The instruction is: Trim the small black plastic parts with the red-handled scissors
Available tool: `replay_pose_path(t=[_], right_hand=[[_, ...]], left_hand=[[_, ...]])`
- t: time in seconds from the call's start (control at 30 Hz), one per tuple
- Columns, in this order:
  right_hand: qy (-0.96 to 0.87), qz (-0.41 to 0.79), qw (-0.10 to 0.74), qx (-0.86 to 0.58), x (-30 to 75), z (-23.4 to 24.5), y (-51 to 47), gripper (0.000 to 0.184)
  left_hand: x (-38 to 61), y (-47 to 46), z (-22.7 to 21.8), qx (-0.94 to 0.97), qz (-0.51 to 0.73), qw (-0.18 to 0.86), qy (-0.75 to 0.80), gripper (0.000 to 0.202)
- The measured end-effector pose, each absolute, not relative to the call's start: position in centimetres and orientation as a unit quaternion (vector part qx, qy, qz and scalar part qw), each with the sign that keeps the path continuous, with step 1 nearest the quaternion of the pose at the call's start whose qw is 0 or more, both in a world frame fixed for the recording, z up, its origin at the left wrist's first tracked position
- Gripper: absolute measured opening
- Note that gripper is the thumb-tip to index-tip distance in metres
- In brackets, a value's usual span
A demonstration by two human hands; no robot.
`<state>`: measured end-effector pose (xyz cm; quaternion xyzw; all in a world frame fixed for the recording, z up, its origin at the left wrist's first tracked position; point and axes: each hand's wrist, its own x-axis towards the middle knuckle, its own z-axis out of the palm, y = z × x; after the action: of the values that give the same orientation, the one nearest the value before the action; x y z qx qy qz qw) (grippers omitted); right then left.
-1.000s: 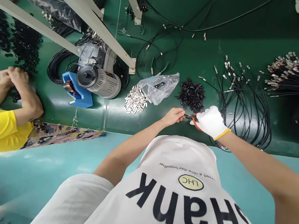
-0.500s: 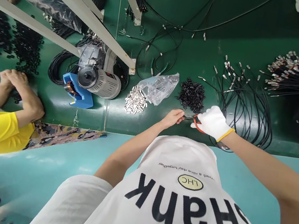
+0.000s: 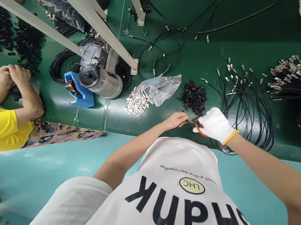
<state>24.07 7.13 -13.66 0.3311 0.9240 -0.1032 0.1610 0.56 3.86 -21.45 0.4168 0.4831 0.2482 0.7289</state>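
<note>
Green table [image 3: 200, 63]; right hand [image 3: 216, 124] grips one pliers [image 3: 198, 125]

gloved right hand [image 3: 215, 123], red-handled pliers [image 3: 199, 127], left hand [image 3: 176, 119]

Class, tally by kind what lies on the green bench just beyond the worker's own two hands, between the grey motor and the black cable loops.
Heap of small silver metal pieces: 1
Crumpled clear plastic bag: 1
Heap of small black plastic pieces: 1
Total: 3
</note>
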Motion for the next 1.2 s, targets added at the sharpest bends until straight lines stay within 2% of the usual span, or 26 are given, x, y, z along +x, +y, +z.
replay_pose_path(t=[0.2,0.47,0.63,1.07,1.2], right_hand=[[0.913,-0.125,0.199,0.333,23.9,-13.9,7.1,0.073],[0.912,-0.134,0.179,0.345,23.8,-13.5,7.5,0.067],[0.905,-0.137,0.186,0.358,23.6,-13.7,7.3,0.07],[0.871,-0.191,0.183,0.413,23.2,-14.9,6.1,0.074],[0.858,-0.204,0.172,0.439,22.6,-15.7,5.7,0.076]], left_hand=[[0.5,3.6,-21.0,0.417,0.24,0.743,0.465,0.043],[0.8,2.8,-20.8,0.387,0.266,0.756,0.457,0.054],[0.2,2.6,-20.5,0.369,0.282,0.759,0.456,0.057],[-0.5,3.2,-20.6,0.337,0.279,0.785,0.439,0.041],[0.0,3.9,-21.1,0.271,0.304,0.793,0.452,0.035]])
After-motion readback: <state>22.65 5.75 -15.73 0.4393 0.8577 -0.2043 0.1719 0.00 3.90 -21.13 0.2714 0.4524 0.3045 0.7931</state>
